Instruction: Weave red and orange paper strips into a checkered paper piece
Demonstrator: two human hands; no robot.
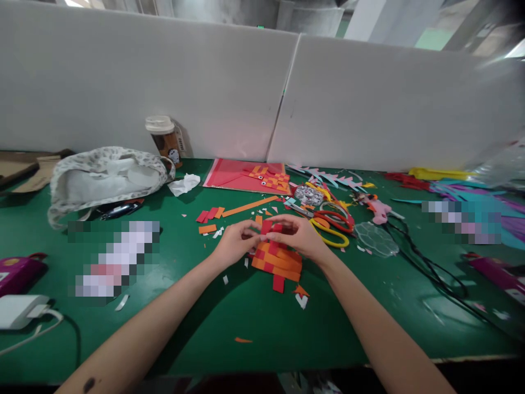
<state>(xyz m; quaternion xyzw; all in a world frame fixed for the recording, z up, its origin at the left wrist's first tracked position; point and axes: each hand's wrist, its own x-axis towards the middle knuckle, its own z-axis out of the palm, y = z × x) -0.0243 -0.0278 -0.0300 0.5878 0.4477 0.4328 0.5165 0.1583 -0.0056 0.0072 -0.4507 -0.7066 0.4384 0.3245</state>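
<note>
At the middle of the table, a red and orange woven paper piece [279, 261] is tilted towards me, with red strip ends sticking out of its top and bottom. My left hand [238, 245] pinches a red strip at the piece's upper left. From the other side, my right hand [297, 236] grips the upper part, thumb and fingers closed on the paper. The two thumbs almost meet; my fingers hide part of the upper edge. Just below the piece lies a small orange star-shaped scrap [301, 291].
Behind my hands are an orange paper strip [250, 207] and a red sheet [229, 176] bearing woven fish shapes. Scissors [332, 238] and a glue gun [378, 209] with a black cable lie right. A pouch [109, 183] and lidded cup [164, 137] stand left, before a white partition [143, 71].
</note>
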